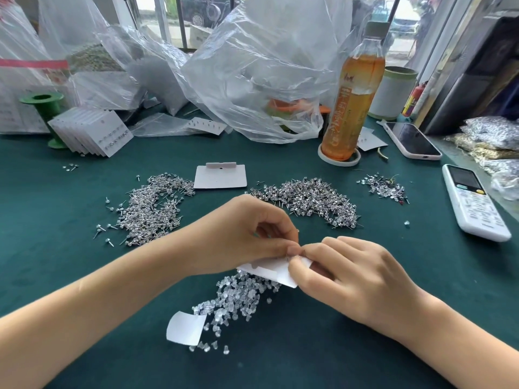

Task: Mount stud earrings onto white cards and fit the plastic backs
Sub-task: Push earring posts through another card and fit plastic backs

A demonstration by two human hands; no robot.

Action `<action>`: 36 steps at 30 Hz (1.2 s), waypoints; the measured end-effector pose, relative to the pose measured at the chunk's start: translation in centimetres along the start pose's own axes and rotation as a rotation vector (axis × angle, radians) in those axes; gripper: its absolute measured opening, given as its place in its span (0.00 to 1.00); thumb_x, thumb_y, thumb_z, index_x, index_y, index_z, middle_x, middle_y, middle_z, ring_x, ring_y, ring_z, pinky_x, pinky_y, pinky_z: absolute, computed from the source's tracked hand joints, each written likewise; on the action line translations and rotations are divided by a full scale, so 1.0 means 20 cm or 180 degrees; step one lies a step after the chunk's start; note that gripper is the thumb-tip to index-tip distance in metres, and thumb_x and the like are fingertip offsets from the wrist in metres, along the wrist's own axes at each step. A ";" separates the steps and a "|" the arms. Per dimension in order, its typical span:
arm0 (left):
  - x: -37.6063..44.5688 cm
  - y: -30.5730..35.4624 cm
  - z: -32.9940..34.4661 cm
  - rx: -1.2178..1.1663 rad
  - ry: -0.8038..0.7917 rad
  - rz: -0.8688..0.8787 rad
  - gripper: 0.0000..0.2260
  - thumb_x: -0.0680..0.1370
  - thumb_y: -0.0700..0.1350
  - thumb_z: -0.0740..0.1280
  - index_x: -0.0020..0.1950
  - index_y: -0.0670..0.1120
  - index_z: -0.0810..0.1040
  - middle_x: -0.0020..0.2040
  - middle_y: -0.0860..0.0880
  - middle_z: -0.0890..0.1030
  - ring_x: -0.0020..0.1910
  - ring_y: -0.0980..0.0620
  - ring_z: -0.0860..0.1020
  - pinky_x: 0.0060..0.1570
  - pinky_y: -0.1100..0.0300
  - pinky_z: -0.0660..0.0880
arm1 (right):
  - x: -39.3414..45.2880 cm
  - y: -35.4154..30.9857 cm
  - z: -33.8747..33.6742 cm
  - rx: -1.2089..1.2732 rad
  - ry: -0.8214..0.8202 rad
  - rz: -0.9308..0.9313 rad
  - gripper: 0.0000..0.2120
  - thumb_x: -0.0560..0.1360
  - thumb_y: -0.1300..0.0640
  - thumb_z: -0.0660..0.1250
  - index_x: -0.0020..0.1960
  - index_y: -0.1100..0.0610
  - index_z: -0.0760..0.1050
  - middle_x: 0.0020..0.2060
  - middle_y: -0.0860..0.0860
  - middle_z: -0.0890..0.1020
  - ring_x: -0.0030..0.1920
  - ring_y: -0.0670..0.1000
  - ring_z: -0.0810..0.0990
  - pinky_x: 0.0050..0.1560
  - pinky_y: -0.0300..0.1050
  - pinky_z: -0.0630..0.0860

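Pinching at the top edge of a white card [269, 272], both hands meet at centre frame, just above the heap of clear backs [238, 296]. The left hand [247, 234] curls over the card with thumb and forefinger closed on its edge, seemingly bracing a stud from the front; the right hand [345, 272] holds the card's right end and nips the same spot, probably pressing a back onto the post, though the piece itself is too small to make out. Held low over the backs, the card keeps the next one within easy reach. Two piles of studs [151, 206] [311, 197] lie just beyond the hands, left and right, so either hand can draw from them. A blank card [220, 178] waits between the piles, and finished cards [90, 133] lean stacked at upper left, out of the working area on the green bench [337, 346]. A curled paper slip [185, 328] lies at the lower edge of the backs.
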State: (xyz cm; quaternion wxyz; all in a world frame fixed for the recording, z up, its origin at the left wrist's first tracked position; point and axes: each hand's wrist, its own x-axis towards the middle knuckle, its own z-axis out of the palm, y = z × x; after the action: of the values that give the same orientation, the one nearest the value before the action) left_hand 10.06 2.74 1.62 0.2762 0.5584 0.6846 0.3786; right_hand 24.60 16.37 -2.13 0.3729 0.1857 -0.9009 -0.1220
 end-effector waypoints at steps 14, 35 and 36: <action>0.00 -0.01 -0.01 -0.0199 -0.0114 -0.0073 0.02 0.74 0.42 0.71 0.42 0.47 0.83 0.34 0.54 0.81 0.33 0.60 0.76 0.33 0.67 0.73 | 0.00 0.00 0.00 -0.0027 0.0082 0.0010 0.08 0.74 0.69 0.64 0.49 0.58 0.70 0.29 0.53 0.77 0.26 0.53 0.67 0.24 0.44 0.68; -0.01 0.02 0.00 0.0058 0.0043 -0.0130 0.04 0.75 0.41 0.70 0.42 0.48 0.82 0.34 0.56 0.81 0.32 0.65 0.75 0.33 0.73 0.70 | 0.00 0.00 -0.01 -0.0012 0.0030 0.0072 0.09 0.73 0.69 0.65 0.50 0.58 0.71 0.30 0.53 0.78 0.26 0.53 0.68 0.25 0.43 0.68; -0.01 0.02 0.00 0.0051 0.0032 -0.0124 0.04 0.75 0.41 0.70 0.42 0.48 0.82 0.34 0.56 0.81 0.31 0.65 0.75 0.32 0.73 0.69 | 0.00 0.00 0.00 -0.0020 0.0046 0.0059 0.09 0.73 0.69 0.65 0.50 0.59 0.71 0.30 0.53 0.77 0.26 0.53 0.67 0.25 0.43 0.68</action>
State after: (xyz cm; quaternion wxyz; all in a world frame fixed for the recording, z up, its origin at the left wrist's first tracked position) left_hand 10.37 2.65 1.88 0.2756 0.5452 0.6997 0.3704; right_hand 24.59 16.33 -2.04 0.3812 0.1771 -0.8994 -0.1200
